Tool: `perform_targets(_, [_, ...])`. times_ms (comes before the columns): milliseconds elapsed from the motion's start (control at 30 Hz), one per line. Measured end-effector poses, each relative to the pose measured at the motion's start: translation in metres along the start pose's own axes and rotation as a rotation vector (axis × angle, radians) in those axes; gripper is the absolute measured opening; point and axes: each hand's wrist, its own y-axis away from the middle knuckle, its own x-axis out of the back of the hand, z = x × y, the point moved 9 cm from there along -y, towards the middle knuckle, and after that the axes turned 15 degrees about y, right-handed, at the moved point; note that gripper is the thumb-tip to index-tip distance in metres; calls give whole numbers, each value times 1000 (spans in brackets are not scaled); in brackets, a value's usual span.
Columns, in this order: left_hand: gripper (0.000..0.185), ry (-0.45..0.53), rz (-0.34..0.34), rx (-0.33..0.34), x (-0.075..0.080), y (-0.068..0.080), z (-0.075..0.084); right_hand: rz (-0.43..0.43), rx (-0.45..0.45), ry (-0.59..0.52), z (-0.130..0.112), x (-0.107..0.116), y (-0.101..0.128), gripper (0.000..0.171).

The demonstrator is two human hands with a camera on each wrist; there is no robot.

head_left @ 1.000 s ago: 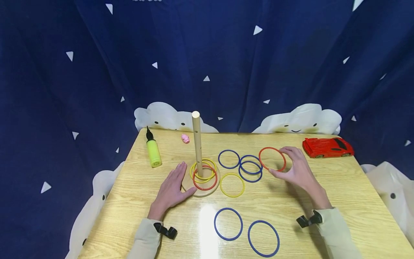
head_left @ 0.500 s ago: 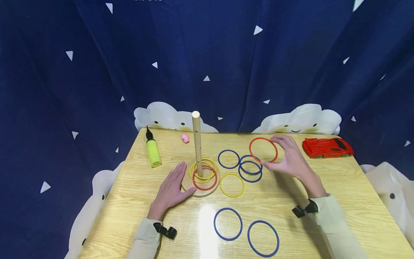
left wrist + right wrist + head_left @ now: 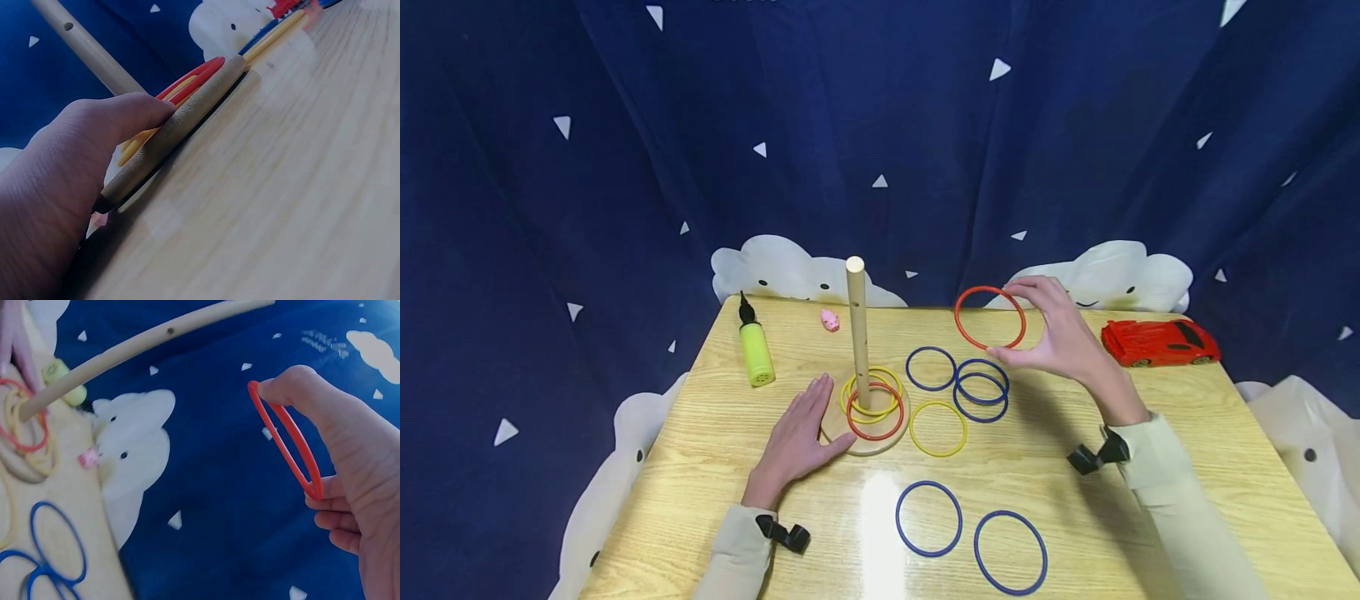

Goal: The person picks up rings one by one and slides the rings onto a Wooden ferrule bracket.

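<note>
Two hands: both are working over the wooden bench, sleeves showing at the wrists.
Right hand: it is pinching a red ring between thumb and fingertips, so this grip is clamped on the ring.
Red ring: it is hanging in the air above the far part of the bench, at about 2 o'clock from the peg, clear of the rings lying below; in the right wrist view it is showing edge-on between thumb and fingers.
Left hand: it is lying flat on the bench with fingers straight, its grip apart and holding nothing, thumb touching the rim of the round wooden base at about 8 o'clock from the peg.
Base: a red ring and yellow rings are lying on it around the upright peg.
Loose rings: three blue ones are lying at 3 o'clock from the peg, two of them overlapping; a yellow one is lying just beside the base; two more blue ones are lying near the front edge.
Other things: a green pump and a small pink toy are sitting at 10 to 11 o'clock, a red toy car at the far right.
</note>
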Motion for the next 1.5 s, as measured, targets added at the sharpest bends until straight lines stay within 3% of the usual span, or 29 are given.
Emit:
perform_targets(467, [108, -5, 10, -11, 1, 0, 1, 83, 149, -93, -59, 32, -72, 79])
perform_targets(800, [108, -1, 10, -11, 2, 0, 2, 139, 254, -165, -103, 46, -105, 84])
perform_targets(1000, [109, -5, 13, -16, 2, 1, 3, 152, 314, -142, -125, 51, -121, 88])
perform_targets(1200, [109, 3, 23, -25, 3, -1, 4, 140, 365, -151, -140, 43, -130, 89])
perform_targets(1500, [109, -19, 3, 0, 0, -1, -1, 60, 360, -167, -142, 5, -118, 87])
